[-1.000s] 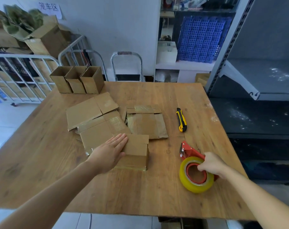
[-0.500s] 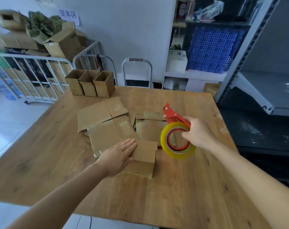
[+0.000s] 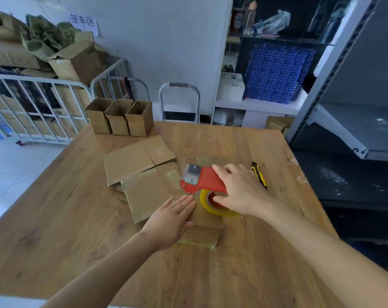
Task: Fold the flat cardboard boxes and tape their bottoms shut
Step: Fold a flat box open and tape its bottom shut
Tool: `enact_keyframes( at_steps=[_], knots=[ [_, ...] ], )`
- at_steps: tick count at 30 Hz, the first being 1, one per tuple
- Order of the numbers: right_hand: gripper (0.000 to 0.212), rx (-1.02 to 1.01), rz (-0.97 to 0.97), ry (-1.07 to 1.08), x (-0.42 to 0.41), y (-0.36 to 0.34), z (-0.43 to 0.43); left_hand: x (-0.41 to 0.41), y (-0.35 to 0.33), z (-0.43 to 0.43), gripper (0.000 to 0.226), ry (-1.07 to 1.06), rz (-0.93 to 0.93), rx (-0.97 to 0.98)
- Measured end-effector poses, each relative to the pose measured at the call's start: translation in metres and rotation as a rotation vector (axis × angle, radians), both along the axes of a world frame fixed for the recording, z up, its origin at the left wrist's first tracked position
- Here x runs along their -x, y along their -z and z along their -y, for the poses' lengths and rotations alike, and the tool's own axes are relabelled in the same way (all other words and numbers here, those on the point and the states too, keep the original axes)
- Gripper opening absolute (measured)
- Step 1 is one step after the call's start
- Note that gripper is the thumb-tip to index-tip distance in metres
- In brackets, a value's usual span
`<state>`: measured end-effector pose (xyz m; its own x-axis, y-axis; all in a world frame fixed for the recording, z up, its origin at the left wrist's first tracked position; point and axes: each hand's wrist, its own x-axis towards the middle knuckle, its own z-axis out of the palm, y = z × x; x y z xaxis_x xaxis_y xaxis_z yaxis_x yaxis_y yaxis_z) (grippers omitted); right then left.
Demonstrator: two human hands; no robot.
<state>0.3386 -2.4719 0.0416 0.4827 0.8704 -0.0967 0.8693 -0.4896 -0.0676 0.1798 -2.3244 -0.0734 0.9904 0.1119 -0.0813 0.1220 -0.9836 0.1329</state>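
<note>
1. The left hand (image 3: pixel 173 216) lies flat, fingers straight, pressing the folded box (image 3: pixel 199 236) at the table (image 3: pixel 77 218) centre.
2. The right hand (image 3: pixel 239 190) grips the tape dispenser (image 3: pixel 202 178) over the box's 12 o'clock edge.
3. Flat boxes (image 3: pixel 131 161) lie at its 11 o'clock.

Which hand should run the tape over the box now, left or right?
Right. The right hand grips the red tape dispenser over the small folded cardboard box, while the left hand presses flat on it.
</note>
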Motion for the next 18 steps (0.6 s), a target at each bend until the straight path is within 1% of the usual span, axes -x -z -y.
enact_keyframes(
  at_steps=[2,4,5,8,11,13,18],
  knots=[
    [0.086,0.054,-0.067,0.007,-0.001,-0.007,-0.002,-0.001,0.005,-0.003,0.089,0.009,0.011,-0.005],
    [0.087,0.075,-0.143,0.003,-0.002,-0.011,-0.002,-0.001,0.004,-0.003,0.08,0.005,0.042,-0.024],
    [0.085,0.069,-0.182,-0.004,-0.003,-0.013,-0.003,0.0,0.004,-0.004,0.078,0.006,0.02,-0.011],
    [0.081,0.022,-0.29,-0.014,-0.006,-0.014,-0.003,0.001,0.008,-0.006,0.079,0.014,0.023,0.015],
    [0.083,0.009,-0.323,-0.025,-0.011,-0.015,-0.003,0.001,0.009,-0.006,0.082,0.017,0.017,0.007],
    [0.086,0.002,-0.358,-0.027,-0.016,-0.015,-0.002,0.001,0.009,-0.006,0.087,0.016,0.048,0.015],
    [0.085,-0.031,-0.523,-0.018,-0.026,-0.014,0.002,0.001,0.003,-0.012,0.088,-0.009,0.003,0.153]
  ],
)
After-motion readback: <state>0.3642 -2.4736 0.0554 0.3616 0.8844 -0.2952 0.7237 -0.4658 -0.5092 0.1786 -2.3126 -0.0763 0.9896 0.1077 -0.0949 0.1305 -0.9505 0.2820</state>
